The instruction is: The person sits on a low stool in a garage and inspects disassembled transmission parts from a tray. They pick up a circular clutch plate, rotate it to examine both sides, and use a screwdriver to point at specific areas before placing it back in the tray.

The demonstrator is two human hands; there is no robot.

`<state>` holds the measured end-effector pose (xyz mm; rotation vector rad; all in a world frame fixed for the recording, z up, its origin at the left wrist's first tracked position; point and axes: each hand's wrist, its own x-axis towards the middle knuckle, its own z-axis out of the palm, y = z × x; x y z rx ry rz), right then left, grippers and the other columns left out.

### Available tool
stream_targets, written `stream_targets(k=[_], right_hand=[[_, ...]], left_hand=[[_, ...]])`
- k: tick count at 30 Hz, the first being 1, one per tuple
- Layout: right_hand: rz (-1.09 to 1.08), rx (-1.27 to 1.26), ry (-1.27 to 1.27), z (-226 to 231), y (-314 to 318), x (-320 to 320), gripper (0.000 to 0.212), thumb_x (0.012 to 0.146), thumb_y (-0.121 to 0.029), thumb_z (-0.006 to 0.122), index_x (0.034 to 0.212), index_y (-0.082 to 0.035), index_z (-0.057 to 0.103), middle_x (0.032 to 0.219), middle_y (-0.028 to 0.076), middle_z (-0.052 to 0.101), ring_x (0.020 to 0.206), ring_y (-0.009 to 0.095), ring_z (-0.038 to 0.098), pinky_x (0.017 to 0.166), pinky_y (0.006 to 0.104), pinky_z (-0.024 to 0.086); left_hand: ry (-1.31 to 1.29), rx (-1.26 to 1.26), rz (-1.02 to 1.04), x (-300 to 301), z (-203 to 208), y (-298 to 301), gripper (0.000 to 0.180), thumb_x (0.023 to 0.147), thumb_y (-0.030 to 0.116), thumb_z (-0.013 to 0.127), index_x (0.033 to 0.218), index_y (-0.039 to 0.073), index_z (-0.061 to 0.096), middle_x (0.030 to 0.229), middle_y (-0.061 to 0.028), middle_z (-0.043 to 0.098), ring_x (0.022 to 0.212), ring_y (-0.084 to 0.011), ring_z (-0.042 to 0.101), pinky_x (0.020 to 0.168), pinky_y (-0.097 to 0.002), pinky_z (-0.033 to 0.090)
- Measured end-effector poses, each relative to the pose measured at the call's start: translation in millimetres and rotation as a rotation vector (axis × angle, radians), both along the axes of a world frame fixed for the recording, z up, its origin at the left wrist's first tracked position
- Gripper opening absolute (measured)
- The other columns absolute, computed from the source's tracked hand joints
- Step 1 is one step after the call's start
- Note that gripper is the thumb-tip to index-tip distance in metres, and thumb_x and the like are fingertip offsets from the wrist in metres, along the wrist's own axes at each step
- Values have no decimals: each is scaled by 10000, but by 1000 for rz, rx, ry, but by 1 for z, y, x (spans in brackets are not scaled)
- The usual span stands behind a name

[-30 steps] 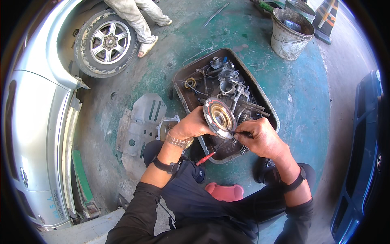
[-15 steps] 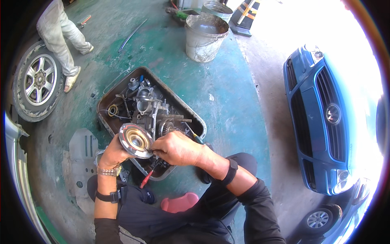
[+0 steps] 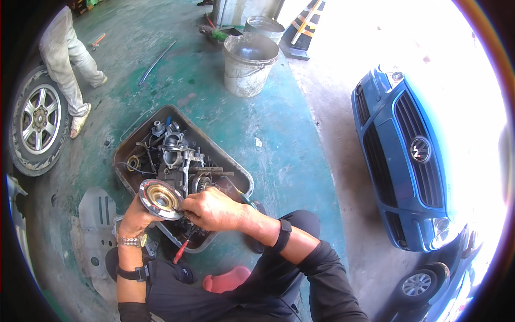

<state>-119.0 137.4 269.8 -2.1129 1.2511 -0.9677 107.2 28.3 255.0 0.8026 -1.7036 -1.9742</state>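
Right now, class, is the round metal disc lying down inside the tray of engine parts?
No: the round metal disc is held up in the left hand over the tray edge, with the right hand at its rim.

Hard daylight floods in from the far right, blowing the pavement out to pure white around the blue car (image 3: 407,155). The green floor (image 3: 279,150) nearer in sits in even shade, shadows soft. The middle is sharp; the edges bend and smear under the fisheye, ringed by a dark border with colour fringing.
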Motion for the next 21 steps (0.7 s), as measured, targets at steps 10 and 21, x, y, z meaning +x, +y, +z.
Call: stream_targets(k=[10,21], right_hand=[[45,-5,33,-3,0,-1,118,769,-60,654,867,-13,606,732,160,632,664,383,636,595,459,510],[71,21,106,-2,0,-2,123,742,-72,659,822,-15,585,729,155,618,677,371,634,603,452,508]], left_hand=[[-5,69,-23,-1,2,-1,555,670,-9,817,1178,22,595,1111,-59,683,1002,-144,634,923,-317,514],[-1,38,-51,-2,-2,-3,687,581,-60,856,1205,2,577,1104,-54,684,994,-147,637,920,-308,520]])
